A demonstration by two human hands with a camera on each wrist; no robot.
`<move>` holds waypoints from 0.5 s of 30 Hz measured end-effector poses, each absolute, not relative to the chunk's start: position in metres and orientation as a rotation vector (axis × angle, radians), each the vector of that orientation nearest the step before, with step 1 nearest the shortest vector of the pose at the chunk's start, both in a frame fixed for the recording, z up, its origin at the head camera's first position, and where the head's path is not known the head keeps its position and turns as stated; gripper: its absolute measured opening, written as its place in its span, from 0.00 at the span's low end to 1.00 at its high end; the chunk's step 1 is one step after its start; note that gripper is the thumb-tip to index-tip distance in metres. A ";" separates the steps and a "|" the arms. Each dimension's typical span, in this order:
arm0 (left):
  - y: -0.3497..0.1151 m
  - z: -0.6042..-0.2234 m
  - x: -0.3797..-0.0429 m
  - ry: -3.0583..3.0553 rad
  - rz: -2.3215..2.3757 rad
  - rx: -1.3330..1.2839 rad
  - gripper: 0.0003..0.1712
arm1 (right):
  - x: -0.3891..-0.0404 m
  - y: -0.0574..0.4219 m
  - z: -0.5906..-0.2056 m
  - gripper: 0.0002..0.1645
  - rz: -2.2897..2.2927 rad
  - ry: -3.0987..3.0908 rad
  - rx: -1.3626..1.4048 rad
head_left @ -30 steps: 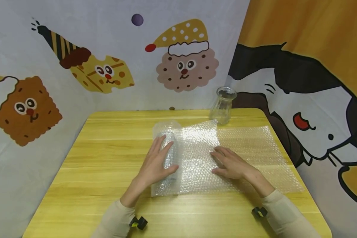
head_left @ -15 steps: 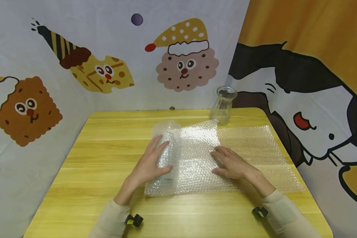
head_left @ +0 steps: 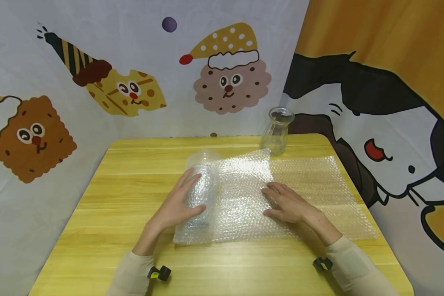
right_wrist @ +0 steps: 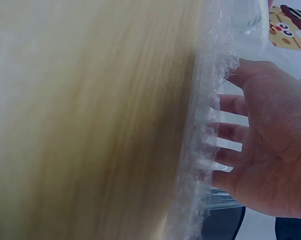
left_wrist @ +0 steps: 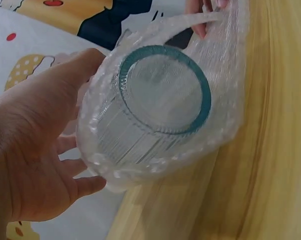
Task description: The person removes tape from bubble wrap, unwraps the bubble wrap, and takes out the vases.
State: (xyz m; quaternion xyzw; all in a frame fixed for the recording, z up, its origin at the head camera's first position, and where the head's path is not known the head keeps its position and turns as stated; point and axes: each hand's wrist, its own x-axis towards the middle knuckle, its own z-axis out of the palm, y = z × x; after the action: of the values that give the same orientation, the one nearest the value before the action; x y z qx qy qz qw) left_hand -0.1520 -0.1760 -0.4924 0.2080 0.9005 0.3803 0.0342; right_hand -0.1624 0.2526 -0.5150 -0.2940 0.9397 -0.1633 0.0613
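Note:
A clear glass jar (left_wrist: pixel 160 95) lies on its side inside the left end of a sheet of bubble wrap (head_left: pixel 244 205); its round end with a teal edge faces the left wrist camera. My left hand (head_left: pixel 176 205) rests against the left side of the wrapped jar, fingers spread and thumb apart. On the flat part of the wrap, near the edge of its upper layer, lies my right hand (head_left: pixel 290 204). Its fingers are extended and touch the sheet. The right wrist view shows the right fingertips (right_wrist: pixel 223 132) against the wrap.
Behind the bubble wrap, near the far edge of the wooden table (head_left: pixel 126 197), stands another clear glass vase (head_left: pixel 275 133) with a flared lip. Cartoon-printed cloth (head_left: pixel 140 33) hangs beyond the table. The wrap's single layer stretches toward the table's right side.
My left hand and the wrapped jar have shifted left, and the wrap's left end has moved with them. My right hand has stayed in place.

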 end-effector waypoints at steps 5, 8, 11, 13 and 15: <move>-0.189 -0.495 -0.153 2.752 1.230 0.642 0.64 | -0.164 0.252 -0.515 0.46 -0.500 2.833 -0.871; -0.196 -0.495 -0.152 2.731 1.279 0.631 0.64 | -0.164 0.252 -0.516 0.47 -0.502 2.828 -0.862; -0.202 -0.496 -0.151 2.719 1.309 0.618 0.63 | -0.164 0.252 -0.516 0.47 -0.488 2.832 -0.861; -0.205 -0.497 -0.150 2.713 1.319 0.609 0.64 | -0.165 0.252 -0.516 0.47 -0.485 2.830 -0.853; -0.208 -0.498 -0.150 2.700 1.340 0.594 0.64 | -0.164 0.252 -0.516 0.46 -0.484 2.831 -0.853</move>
State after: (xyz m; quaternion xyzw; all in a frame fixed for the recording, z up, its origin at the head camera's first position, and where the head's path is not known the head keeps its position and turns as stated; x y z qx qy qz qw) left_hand -0.1500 -0.2082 -0.4978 0.1932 0.8783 0.4359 0.0348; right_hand -0.1644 0.2518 -0.5158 -0.2840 0.9424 -0.1612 0.0727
